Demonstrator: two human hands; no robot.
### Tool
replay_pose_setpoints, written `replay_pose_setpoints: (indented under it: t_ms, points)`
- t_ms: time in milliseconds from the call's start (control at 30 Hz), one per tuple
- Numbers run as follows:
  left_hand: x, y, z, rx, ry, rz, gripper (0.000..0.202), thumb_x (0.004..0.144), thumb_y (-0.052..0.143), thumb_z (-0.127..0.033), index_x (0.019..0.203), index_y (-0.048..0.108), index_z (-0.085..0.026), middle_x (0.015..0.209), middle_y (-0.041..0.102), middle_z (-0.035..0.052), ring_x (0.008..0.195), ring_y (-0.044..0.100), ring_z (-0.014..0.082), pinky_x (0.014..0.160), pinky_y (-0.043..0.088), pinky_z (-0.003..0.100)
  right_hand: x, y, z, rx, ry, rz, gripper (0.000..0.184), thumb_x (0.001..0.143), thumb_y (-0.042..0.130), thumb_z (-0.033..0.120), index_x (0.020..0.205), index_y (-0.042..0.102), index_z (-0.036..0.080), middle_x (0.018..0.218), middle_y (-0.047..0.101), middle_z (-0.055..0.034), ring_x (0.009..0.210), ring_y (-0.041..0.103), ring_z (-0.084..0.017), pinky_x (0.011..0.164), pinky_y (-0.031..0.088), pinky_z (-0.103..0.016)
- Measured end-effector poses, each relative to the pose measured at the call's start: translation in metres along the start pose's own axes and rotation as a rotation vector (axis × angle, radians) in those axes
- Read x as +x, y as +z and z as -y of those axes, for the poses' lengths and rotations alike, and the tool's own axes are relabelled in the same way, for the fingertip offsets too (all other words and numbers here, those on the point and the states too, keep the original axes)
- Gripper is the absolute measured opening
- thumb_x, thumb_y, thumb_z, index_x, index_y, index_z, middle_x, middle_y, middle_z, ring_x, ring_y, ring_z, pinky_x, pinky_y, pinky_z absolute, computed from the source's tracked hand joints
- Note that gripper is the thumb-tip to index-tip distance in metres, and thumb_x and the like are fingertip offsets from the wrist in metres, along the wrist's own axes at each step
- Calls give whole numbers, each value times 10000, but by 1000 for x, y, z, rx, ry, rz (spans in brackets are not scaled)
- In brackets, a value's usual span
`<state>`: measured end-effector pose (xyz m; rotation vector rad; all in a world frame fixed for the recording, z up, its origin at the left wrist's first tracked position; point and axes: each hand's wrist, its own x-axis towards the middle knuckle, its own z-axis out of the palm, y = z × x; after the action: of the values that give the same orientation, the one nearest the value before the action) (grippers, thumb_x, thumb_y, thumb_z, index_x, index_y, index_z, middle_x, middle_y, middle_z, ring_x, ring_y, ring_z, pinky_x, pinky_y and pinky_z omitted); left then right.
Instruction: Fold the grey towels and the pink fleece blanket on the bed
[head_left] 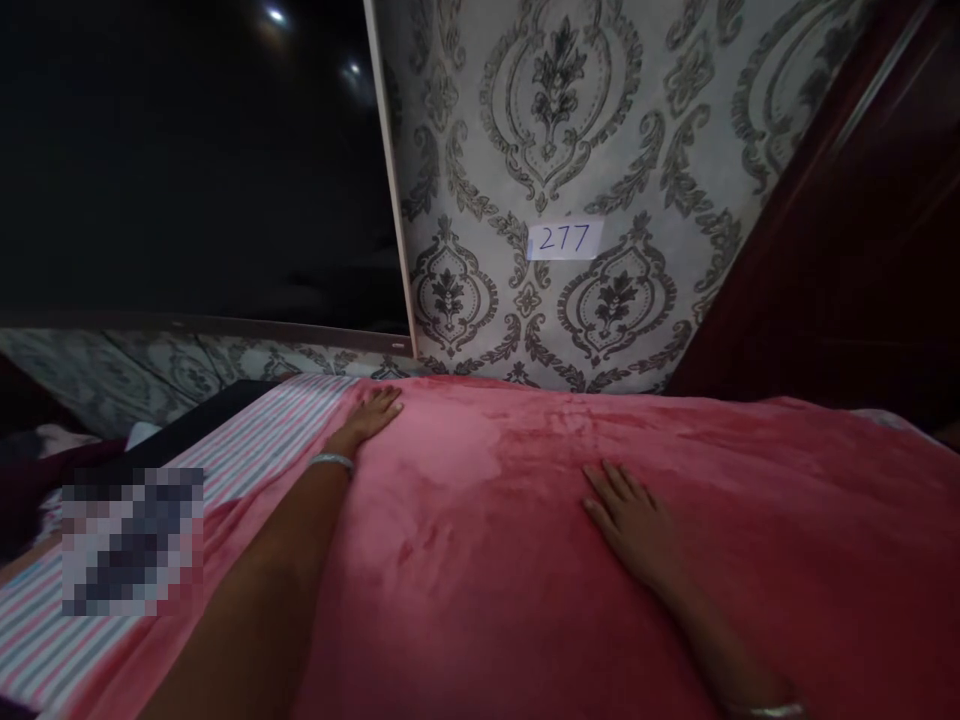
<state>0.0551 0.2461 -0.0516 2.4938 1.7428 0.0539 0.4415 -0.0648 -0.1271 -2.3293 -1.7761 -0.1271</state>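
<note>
A pink-red plush blanket [480, 560] lies spread over a surface covered by a striped sheet [277, 430], which shows along the left side. My left hand [370, 415] rests flat on the blanket near its far left edge, fingers stretched out, a bracelet on the wrist. Closer to me and to the right, my right hand [630, 520] presses palm down on the blanket with its fingers apart. Neither hand grips the cloth. Brush marks and shallow creases show in the pile between them.
A large dark television screen [202, 170] hangs at upper left. Behind the blanket stands a patterned wall [480, 190] with a paper label [565, 239] reading 277. Dark red wooden furniture [840, 270] rises on the right. A blurred-out patch [133, 542] covers something at left.
</note>
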Motion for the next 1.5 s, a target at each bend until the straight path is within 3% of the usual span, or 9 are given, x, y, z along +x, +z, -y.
replay_pose_setpoints:
  t_ms: [233, 433, 700, 933, 1067, 1167, 1333, 1400, 1500]
  points:
    - [13, 1, 33, -6, -110, -17, 660, 1008, 192, -518, 1611, 275, -264, 1711, 169, 45, 1584, 87, 290, 1232, 170, 623, 0, 11, -10, 21, -15, -39, 602, 1004, 303, 529, 1536, 468, 301, 1635, 382, -53, 1510, 331, -304, 1184, 318, -568]
    - [18, -3, 44, 13, -210, -78, 621, 1010, 211, -482, 1597, 310, -305, 1691, 259, 38, 1551, 215, 314, 1195, 263, 634, 0, 11, -11, 18, -11, -29, 607, 1005, 295, 546, 1537, 466, 309, 1634, 384, -56, 1515, 321, -312, 1184, 318, -578]
    - [16, -5, 37, -9, -374, -169, 623, 987, 200, -436, 1554, 405, -279, 1625, 393, 102, 1461, 356, 403, 1114, 327, 704, 2, -12, 4, 38, 28, 67, 594, 1021, 320, 531, 1558, 434, 302, 1664, 313, -60, 1530, 287, -304, 1205, 279, -555]
    - [12, -33, 24, 38, -553, -41, 677, 962, 269, -526, 1507, 492, -192, 1555, 463, 203, 1437, 356, 510, 1067, 311, 775, 1, -34, 17, 61, 63, 117, 577, 1036, 345, 480, 1575, 401, 281, 1677, 273, -70, 1548, 238, -296, 1225, 223, -530]
    - [0, -40, -23, 153, -390, -157, 629, 975, 262, -408, 1328, 627, -36, 1436, 540, 300, 1385, 446, 466, 1107, 330, 687, 0, -38, 19, 75, 71, 127, 578, 1038, 338, 477, 1577, 398, 279, 1680, 267, -75, 1548, 233, -300, 1219, 217, -534]
    - [-18, -26, -102, 127, 36, -198, 568, 989, 277, -373, 1357, 602, -85, 1469, 542, 227, 1410, 453, 342, 1162, 352, 529, 0, -39, 19, 85, 55, 110, 579, 1039, 326, 484, 1575, 402, 279, 1674, 283, -86, 1544, 243, -296, 1213, 217, -537]
    - [-48, 18, -235, 50, 489, -12, 639, 1001, 326, -529, 1569, 369, -238, 1684, 259, 115, 1562, 203, 297, 1248, 185, 555, -2, -42, 19, 85, 48, 111, 583, 1045, 322, 484, 1578, 398, 262, 1668, 304, -96, 1540, 252, -293, 1216, 211, -504]
    - [-49, 30, -258, 37, 553, 41, 669, 995, 320, -570, 1589, 331, -263, 1697, 213, 95, 1570, 170, 306, 1253, 136, 582, -2, -44, 20, 89, 50, 112, 581, 1047, 319, 487, 1579, 394, 268, 1670, 300, -93, 1542, 248, -294, 1216, 204, -514]
    - [-36, 34, -252, 47, 474, 46, 668, 998, 290, -570, 1593, 326, -271, 1699, 205, 79, 1572, 161, 307, 1250, 121, 597, -2, -46, 20, 100, 57, 126, 585, 1047, 319, 496, 1584, 384, 272, 1680, 276, -93, 1548, 229, -297, 1218, 192, -521]
